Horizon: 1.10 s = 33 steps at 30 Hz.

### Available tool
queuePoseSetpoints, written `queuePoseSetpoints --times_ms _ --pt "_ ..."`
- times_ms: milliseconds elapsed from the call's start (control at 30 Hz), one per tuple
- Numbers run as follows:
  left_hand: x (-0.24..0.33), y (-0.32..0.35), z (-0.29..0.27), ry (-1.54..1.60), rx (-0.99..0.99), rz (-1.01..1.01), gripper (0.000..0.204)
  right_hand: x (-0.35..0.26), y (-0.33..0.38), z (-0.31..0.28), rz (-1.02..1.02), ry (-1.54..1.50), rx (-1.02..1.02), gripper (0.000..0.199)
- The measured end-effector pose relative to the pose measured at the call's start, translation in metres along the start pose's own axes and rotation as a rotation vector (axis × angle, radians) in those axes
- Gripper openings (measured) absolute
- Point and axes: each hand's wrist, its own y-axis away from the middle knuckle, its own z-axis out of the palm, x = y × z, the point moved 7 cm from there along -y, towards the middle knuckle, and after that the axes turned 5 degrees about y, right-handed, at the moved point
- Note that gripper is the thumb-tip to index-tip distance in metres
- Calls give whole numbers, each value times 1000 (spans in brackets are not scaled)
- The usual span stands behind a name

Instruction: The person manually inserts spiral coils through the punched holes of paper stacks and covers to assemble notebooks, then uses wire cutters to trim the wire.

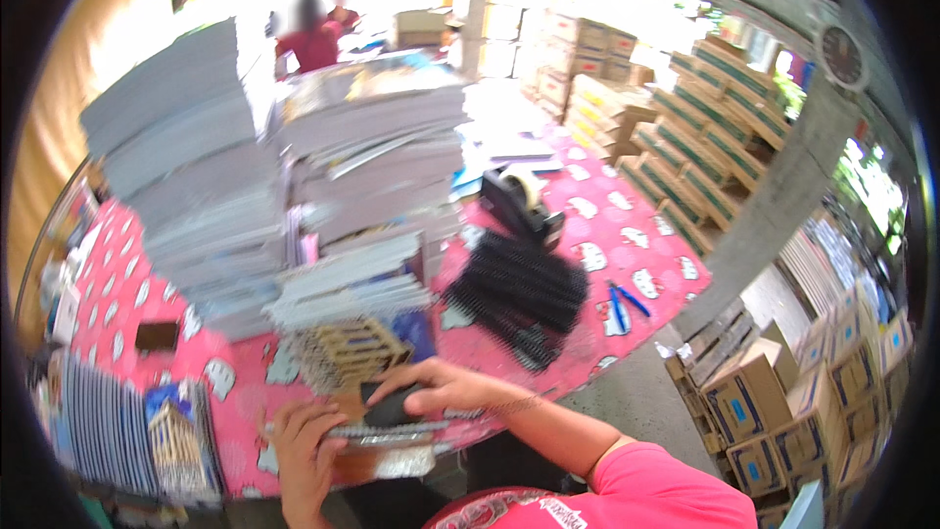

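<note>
The reference landmark is the pink patterned table [627, 235].

At the near edge of the table, the person holds a small stack of spiral-bound notebooks [377, 431] with both hands. The left hand [305, 456] wraps the stack's left end, fingers curled over the top edge and gripping it. The right hand [441, 390] lies flat across the top of the stack, fingers extended toward the left and pressing on a dark cover; whether the thumb clamps underneath cannot be determined.

Directly behind the stack, further in on the table, lies a fanned pile of notebooks with tan patterned covers [348, 351]. Behind that pile stand 2 tall columns of stacked notebooks [284, 167], occupying the middle of the table.

To the right of the held stack, on the table, rests a heap of black binding combs [519, 294]. A black tape dispenser [519, 201] sits beyond the heap. A blue-handled pair of scissors [619, 306] lies near the table's right edge.

Off the table's right side, cardboard boxes [783, 402] are stacked on the floor.
</note>
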Motion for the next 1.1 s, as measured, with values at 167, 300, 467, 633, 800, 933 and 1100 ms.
queuePoseSetpoints --times_ms 167,300,467,633,800,933,1100 --pt "-20 2 2 137 -30 99 25 10 0 6 56 -62 -51 57" --pt "-24 4 8 19 50 82 21 7 0 9 28 -95 -50 55" --pt "-32 11 10 -7 86 177 25 4 -2 12 18 -96 -48 54" --pt "4 -4 0 97 9 181 26 13 -4 12 23 -93 -33 54" --pt "-10 6 -4 57 55 78 24 5 -10 15 58 -73 -76 50" --pt "-4 -3 3 3 23 6 19 3 -3 5 9 -47 -25 51" --pt "-8 1 -2 -96 2 11 17 2 -11 8 1 -71 -37 57"
